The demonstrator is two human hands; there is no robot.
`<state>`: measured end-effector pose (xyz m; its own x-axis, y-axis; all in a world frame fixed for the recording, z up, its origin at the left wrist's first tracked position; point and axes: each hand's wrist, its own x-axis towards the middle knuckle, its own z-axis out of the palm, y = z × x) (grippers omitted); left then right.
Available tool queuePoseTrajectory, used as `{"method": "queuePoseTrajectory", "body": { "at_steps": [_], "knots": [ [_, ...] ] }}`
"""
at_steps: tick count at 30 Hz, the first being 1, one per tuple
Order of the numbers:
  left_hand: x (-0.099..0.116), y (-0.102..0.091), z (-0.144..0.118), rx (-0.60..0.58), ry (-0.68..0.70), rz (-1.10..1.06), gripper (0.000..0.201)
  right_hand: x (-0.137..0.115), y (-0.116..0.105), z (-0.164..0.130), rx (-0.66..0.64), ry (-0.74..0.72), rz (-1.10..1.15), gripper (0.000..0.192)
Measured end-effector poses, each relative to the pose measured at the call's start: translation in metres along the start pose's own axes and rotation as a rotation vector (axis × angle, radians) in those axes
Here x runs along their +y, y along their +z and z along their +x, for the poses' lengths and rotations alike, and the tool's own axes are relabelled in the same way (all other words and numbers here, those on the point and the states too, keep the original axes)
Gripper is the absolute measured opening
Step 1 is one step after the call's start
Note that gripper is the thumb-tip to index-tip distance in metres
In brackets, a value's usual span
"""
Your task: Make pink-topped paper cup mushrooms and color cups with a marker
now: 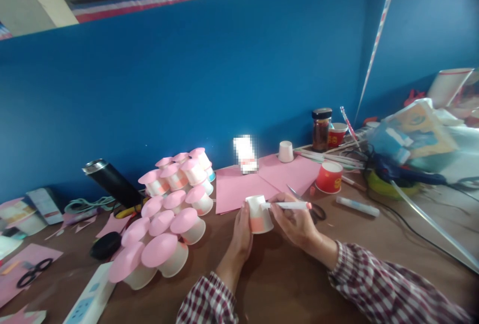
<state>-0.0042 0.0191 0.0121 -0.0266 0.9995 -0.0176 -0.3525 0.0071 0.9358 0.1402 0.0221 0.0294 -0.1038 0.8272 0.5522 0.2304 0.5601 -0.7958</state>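
My left hand [242,231] is closed around the side of a white paper cup [258,219], which stands upside down with an orange patch on its side. In my right hand [299,224] is a white marker pen [290,205] with an orange end. The pen lies nearly level, its tip against or very close to the cup's wall; contact is hard to tell. Pink paper sheets [239,191] lie just beyond the cup. Scissors [318,211] are partly hidden behind my right hand.
Several upturned cups with pink paper discs [160,251] stand at left, near a black thermos [112,181] and a power strip [90,296]. A small white cup [286,152], a red cup [329,177], a capped marker [357,206] and a dark jar [321,129] are at right.
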Motion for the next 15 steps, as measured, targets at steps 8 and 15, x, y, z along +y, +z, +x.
{"method": "queuePoseTrajectory", "body": {
  "at_steps": [8,15],
  "knots": [
    [-0.0010,-0.0010,-0.0003,-0.046,-0.003,-0.059,0.049,0.0027,0.0016,-0.0012,-0.023,0.030,-0.023,0.010],
    [-0.0059,-0.0036,0.0029,0.026,-0.005,-0.091,0.051,0.0016,0.0002,0.0004,-0.005,0.026,-0.020,0.009]
  ]
}}
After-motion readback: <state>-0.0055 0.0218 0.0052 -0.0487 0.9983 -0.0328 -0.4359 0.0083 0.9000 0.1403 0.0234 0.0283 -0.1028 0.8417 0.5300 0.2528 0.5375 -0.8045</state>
